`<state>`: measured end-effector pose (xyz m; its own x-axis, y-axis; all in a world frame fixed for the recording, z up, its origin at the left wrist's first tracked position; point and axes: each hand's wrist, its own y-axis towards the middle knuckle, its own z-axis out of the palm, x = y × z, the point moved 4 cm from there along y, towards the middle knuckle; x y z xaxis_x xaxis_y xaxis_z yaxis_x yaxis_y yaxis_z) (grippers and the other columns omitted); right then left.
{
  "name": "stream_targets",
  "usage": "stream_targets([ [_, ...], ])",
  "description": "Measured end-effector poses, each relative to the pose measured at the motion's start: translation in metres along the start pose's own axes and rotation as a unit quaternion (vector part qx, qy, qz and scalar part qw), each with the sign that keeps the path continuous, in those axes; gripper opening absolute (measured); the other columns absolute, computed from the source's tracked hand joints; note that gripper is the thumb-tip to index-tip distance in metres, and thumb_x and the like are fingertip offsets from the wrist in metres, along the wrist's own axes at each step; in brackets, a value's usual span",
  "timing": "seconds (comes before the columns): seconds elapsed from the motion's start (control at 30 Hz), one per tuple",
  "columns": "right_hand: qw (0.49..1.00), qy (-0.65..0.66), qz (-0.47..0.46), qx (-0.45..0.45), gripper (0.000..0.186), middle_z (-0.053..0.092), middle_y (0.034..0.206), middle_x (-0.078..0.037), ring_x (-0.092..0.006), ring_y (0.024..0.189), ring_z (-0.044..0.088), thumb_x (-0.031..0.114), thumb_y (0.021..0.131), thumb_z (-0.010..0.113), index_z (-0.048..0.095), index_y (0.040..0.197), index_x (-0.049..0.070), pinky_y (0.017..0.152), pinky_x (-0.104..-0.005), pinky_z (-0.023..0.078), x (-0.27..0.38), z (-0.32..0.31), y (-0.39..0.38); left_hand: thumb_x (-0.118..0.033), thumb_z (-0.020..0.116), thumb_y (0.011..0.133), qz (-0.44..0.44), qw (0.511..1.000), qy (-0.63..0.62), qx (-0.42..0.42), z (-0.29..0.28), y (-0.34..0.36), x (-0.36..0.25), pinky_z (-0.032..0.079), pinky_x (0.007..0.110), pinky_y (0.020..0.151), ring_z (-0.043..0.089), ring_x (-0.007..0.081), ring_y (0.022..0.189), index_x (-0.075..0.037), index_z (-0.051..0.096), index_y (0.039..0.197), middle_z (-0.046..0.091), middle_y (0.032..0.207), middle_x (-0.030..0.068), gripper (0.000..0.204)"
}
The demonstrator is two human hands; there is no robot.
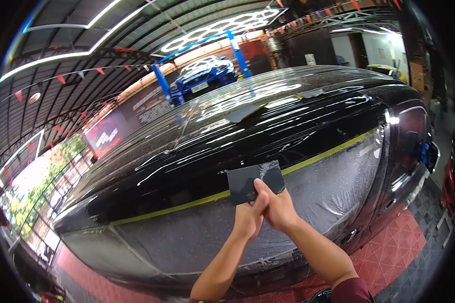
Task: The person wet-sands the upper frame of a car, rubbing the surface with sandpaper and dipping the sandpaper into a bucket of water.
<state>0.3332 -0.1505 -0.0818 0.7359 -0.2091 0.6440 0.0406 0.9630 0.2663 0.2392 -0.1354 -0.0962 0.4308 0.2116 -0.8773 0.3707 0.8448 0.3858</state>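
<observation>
In front of me, my left hand (248,218) and my right hand (278,206) are close together, both closed on the lower edge of a dark grey sheet of sandpaper (242,184). A wet, shiny patch shows at the sheet's upper right. Behind it stretches the glossy black upper side of a large vehicle (187,188), wet with droplets. Yellow masking tape (169,206) runs along the top of the windows, and clear plastic film (313,202) covers the side below it. How the fingers lie behind the sheet is hidden.
On the roof lie a grey sheet (243,112) and another dark piece (309,94). Red floor tiles (389,240) show beside the vehicle. Further back, a blue car (203,78) stands between blue lift posts (162,85). A side mirror (430,156) sticks out at the right.
</observation>
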Motion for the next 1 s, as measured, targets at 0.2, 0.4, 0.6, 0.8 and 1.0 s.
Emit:
stream_targets([
  [0.2, 0.969, -0.125, 0.103, 0.186, 0.023, 0.072, 0.094, -0.005, -0.0113, 0.081, 0.069, 0.025, 0.106, 0.07, 0.072, 0.11, 0.002, 0.068, -0.0287, 0.059, 0.005, 0.003, 0.006, -0.053, 0.047, 0.113, -0.085, 0.991, -0.063, -0.08, -0.037, -0.016, -0.017, 0.049, 0.031, 0.077, 0.065, 0.0098, 0.097, -0.012, 0.057, 0.151, 0.069, 0.132, 0.001, 0.056],
  [0.4, 0.919, -0.309, 0.086, 0.23, 0.028, 0.074, 0.084, -0.005, -0.0099, 0.073, 0.07, 0.027, 0.104, 0.074, 0.072, 0.107, 0.0, 0.061, -0.0263, 0.058, 0.005, 0.035, 0.024, -0.052, 0.049, 0.113, -0.071, 0.996, -0.009, -0.061, -0.048, -0.027, -0.065, 0.056, 0.04, 0.09, 0.068, 0.0204, 0.106, -0.022, 0.036, 0.165, 0.06, 0.149, 0.007, 0.062],
  [0.6, 0.772, -0.514, -0.372, 0.043, 0.018, 0.07, 0.074, -0.013, -0.019, 0.064, 0.068, 0.02, 0.098, 0.073, 0.075, 0.093, 0.003, 0.062, -0.035, 0.052, 0.115, 0.015, 0.09, -0.028, 0.045, 0.117, 0.122, 0.866, 0.426, -0.232, -0.099, -0.027, -0.179, 0.061, 0.038, 0.101, 0.061, 0.0347, 0.138, -0.01, 0.054, 0.155, 0.062, 0.149, 0.0125, 0.043],
  [0.8, 0.56, -0.718, -0.402, -0.089, 0.033, 0.076, 0.094, -0.019, -0.0395, 0.092, 0.073, 0.032, 0.104, 0.063, 0.071, 0.096, 0.001, 0.083, -0.0494, 0.056, 0.217, -0.075, 0.188, 0.006, 0.071, 0.076, 0.207, 0.577, 0.79, 0.001, -0.121, 0.0, -0.182, 0.023, 0.056, 0.131, 0.03, 0.0456, 0.159, -0.01, 0.053, 0.156, 0.044, 0.168, 0.0113, 0.083],
  [1.0, 0.546, -0.784, -0.285, -0.081, 0.049, 0.077, 0.094, -0.018, -0.039, 0.093, 0.074, 0.048, 0.104, 0.058, 0.074, 0.099, 0.002, 0.088, -0.0481, 0.056, 0.215, -0.073, 0.183, -0.006, 0.071, 0.084, 0.144, 0.44, 0.883, 0.074, -0.121, 0.018, -0.169, 0.001, 0.073, 0.128, 0.016, 0.0437, 0.164, -0.017, 0.039, 0.166, 0.034, 0.175, 0.0029, 0.089],
])
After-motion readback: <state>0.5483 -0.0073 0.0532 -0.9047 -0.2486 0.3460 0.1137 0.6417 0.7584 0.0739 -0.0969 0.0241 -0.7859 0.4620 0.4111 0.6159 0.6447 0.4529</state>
